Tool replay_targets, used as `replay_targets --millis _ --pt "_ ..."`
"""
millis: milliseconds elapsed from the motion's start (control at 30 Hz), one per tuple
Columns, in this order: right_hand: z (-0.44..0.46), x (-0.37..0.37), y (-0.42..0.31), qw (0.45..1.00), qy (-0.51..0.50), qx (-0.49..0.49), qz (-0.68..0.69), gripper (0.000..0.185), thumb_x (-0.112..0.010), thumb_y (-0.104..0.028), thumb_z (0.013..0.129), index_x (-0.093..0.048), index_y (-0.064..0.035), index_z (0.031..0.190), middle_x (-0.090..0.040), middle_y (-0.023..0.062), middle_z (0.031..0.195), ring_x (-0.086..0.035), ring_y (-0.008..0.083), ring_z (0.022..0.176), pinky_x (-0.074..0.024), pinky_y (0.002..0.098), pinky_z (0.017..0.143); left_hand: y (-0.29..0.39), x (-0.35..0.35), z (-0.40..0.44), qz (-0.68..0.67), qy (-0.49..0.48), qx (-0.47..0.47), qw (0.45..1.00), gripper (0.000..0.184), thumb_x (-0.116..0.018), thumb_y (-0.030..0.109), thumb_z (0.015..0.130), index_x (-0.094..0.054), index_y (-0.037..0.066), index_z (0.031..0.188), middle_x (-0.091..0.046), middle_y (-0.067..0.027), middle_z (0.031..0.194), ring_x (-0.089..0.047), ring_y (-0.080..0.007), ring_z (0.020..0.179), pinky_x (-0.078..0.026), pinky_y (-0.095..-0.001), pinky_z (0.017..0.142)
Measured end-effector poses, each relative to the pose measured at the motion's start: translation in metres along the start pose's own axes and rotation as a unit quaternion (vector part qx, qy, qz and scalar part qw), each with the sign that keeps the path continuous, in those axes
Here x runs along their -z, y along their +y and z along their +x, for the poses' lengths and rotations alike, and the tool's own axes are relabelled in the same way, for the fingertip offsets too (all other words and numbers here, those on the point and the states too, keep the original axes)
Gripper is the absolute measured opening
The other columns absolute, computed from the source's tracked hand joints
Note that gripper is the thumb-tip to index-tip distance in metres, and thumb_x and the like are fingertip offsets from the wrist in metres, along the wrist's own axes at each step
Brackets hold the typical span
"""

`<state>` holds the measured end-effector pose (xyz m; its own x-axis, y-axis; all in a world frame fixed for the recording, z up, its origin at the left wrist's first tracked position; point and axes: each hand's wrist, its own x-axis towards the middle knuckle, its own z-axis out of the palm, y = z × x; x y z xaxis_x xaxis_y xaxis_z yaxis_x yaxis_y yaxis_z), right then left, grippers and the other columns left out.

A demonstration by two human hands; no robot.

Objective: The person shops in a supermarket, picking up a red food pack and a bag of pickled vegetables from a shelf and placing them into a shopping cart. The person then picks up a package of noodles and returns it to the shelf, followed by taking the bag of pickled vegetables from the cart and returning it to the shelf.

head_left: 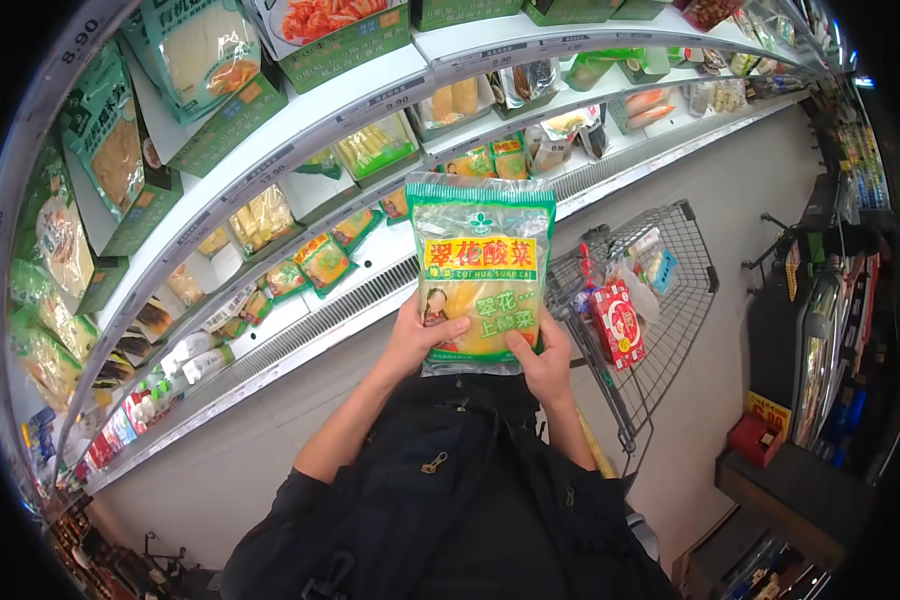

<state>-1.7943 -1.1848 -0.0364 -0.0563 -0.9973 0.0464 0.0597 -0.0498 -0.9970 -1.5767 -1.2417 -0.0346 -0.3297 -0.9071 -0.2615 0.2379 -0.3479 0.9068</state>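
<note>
A green and clear plastic packet of pickled cabbage (pixel 480 270), printed "CUI HUA SUAN CAI", is held upright in front of my chest, its front facing me. My left hand (pixel 417 335) grips its lower left edge, thumb across the front. On the lower right edge, my right hand (pixel 545 360) holds it the same way, fingers hidden behind. Similar yellow and green packets (pixel 322 262) lie on the bottom shelf of the refrigerated display, just beyond the left side of the packet.
Tiered shelves (pixel 410 75) of packaged food curve across the top and left. To the right stands a wire shopping cart (pixel 685 300) holding a red box (pixel 618 323) and bagged goods. A dark display stand (pixel 785 490) is at the far right.
</note>
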Motion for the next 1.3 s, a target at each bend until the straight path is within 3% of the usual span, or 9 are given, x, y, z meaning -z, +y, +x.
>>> replay_targets --millis 267,567,633,700,800,900,1000,1067,1300 --pt "0.007 -0.001 -0.001 0.998 -0.032 -0.028 0.043 0.062 -0.074 -0.007 0.095 -0.047 0.0041 0.15 -0.062 0.0114 0.138 -0.059 0.0161 0.124 -0.0477 0.0318 0.104 0.027 -0.015 -0.01 0.044 0.0 -0.042 0.998 0.063 -0.083 0.014 0.089 -0.051 -0.003 0.14 -0.067 -0.0117 0.128 -0.066 -0.0185 0.114 -0.055 -0.0342 0.097" --pt "0.028 -0.016 0.003 0.99 0.04 0.069 0.119 0.074 -0.052 -0.046 0.109 -0.03 0.0004 0.161 -0.049 0.0149 0.156 -0.05 0.0272 0.141 -0.0368 0.042 0.118 0.062 -0.03 -0.022 0.335 -0.13 -0.243 0.901 0.086 -0.081 0.036 0.087 -0.044 0.004 0.158 -0.073 -0.0158 0.105 -0.07 -0.0252 0.08 -0.055 -0.0362 0.08" --pt "0.016 0.003 0.025 0.88 -0.132 -0.064 0.452 0.072 -0.049 -0.049 0.108 -0.033 -0.0036 0.162 -0.048 0.0154 0.158 -0.051 0.0301 0.14 -0.0429 0.0453 0.114 0.065 -0.032 -0.016 0.342 -0.122 -0.302 0.882 0.081 -0.085 0.034 0.083 -0.053 0.002 0.151 -0.074 -0.0135 0.104 -0.068 -0.0277 0.082 -0.055 -0.0394 0.081" --pt "0.017 -0.002 0.054 0.888 -0.128 -0.049 0.439 0.072 -0.048 -0.055 0.106 -0.04 -0.0061 0.158 -0.054 0.0161 0.149 -0.056 0.0329 0.133 -0.0484 0.0484 0.108 0.067 -0.034 -0.01 0.384 -0.075 -0.376 0.84 0.077 -0.087 0.028 0.081 -0.056 0.0 0.146 -0.071 -0.0127 0.107 -0.067 -0.0303 0.096 -0.054 -0.0402 0.088" --pt "0.03 -0.022 0.026 0.738 -0.186 -0.099 0.641 0.078 -0.044 -0.064 0.103 -0.045 -0.0024 0.151 -0.063 0.0203 0.127 -0.066 0.0374 0.111 -0.0515 0.0553 0.102 0.063 -0.043 -0.005 0.379 -0.011 -0.336 0.862 0.092 -0.088 0.026 0.081 -0.04 0.003 0.156 -0.065 -0.0141 0.12 -0.061 -0.0306 0.115 -0.05 -0.0413 0.101" --pt "0.032 -0.027 0.013 0.703 -0.236 -0.1 0.663 0.079 -0.044 -0.065 0.103 -0.046 -0.0021 0.151 -0.064 0.0206 0.124 -0.066 0.0376 0.108 -0.0517 0.0558 0.101 0.061 -0.043 -0.005 0.336 -0.017 -0.283 0.898 0.114 -0.088 0.018 0.081 -0.013 0.008 0.167 -0.06 -0.0162 0.132 -0.058 -0.0304 0.124 -0.045 -0.0443 0.109" --pt "0.034 -0.03 0.007 0.693 -0.275 -0.096 0.659 0.08 -0.043 -0.066 0.103 -0.046 -0.0017 0.15 -0.064 0.0209 0.122 -0.066 0.0379 0.106 -0.0518 0.0562 0.101 0.058 -0.044 -0.009 0.183 -0.088 -0.217 0.955 0.113 -0.082 0.011 0.087 -0.003 0.01 0.168 -0.061 -0.02 0.133 -0.069 -0.028 0.109 -0.058 -0.0403 0.09" --pt "0.032 -0.032 0.007 0.689 -0.291 -0.095 0.658 0.08 -0.043 -0.066 0.103 -0.046 -0.0015 0.15 -0.064 0.0211 0.121 -0.066 0.038 0.104 -0.0519 0.0565 0.101 0.076 -0.047 -0.02 0.06 -0.09 -0.045 0.993 0.109 -0.076 0.005 0.09 0.0 0.011 0.167 -0.065 -0.024 0.129 -0.076 -0.0223 0.077 -0.058 -0.0283 0.056" --pt "0.033 -0.036 0.005 0.681 -0.326 -0.101 0.648 0.082 -0.041 -0.068 0.102 -0.047 -0.0007 0.149 -0.064 0.0217 0.115 -0.067 0.0386 0.098 -0.0521 0.0576 0.1 0.089 -0.051 -0.024 0.037 -0.092 -0.038 0.994 0.098 -0.083 0.011 0.087 -0.021 0.005 0.163 -0.072 -0.0203 0.112 -0.066 -0.012 0.054 -0.043 -0.0229 0.037"
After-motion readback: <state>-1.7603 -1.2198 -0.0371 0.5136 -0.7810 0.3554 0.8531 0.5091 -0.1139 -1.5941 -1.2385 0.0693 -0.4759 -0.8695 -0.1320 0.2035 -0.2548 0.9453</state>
